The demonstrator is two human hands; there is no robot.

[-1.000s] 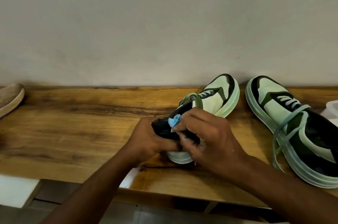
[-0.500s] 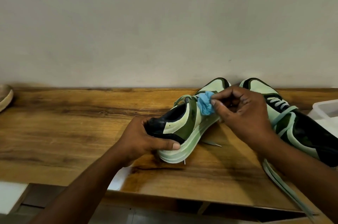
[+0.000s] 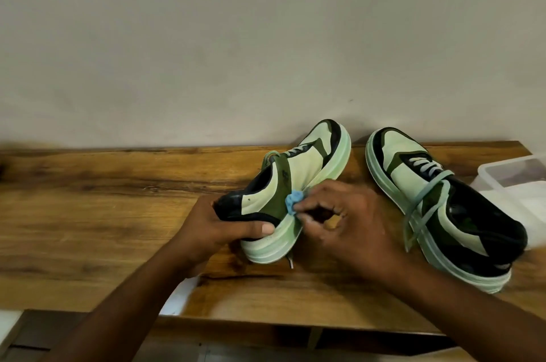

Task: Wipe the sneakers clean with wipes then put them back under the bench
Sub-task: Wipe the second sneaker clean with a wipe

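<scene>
Two sneakers sit on the bench (image 3: 88,214), toes toward the wall. The left hand (image 3: 215,225) grips the heel of the near sneaker (image 3: 289,190), thumb lying along the midsole and fingers curled round the black collar, tipping the shoe slightly onto its sole edge. The right hand (image 3: 339,222) pinches a small balled blue wipe (image 3: 292,202) between thumb and fingertips and presses it to the dark green side panel, just above the midsole. The other sneaker (image 3: 443,208) lies apart to the right, untouched, its laces loose; a clear tub (image 3: 514,181) stands just beyond it at the bench's end.

The step in hand looks like wiping the outer side of the near sneaker. To do it well, the heel grip should stay firm so the shoe does not skid under the rubbing. Short strokes along the seam where panel meets midsole would lift grime best. The wipe is bunched very small, so unfolding it to a fresh face would likely clean more and smear less. The pale suede-like panels probably want lighter pressure than the rubber sole. The second sneaker and the return under the bench remain.
</scene>
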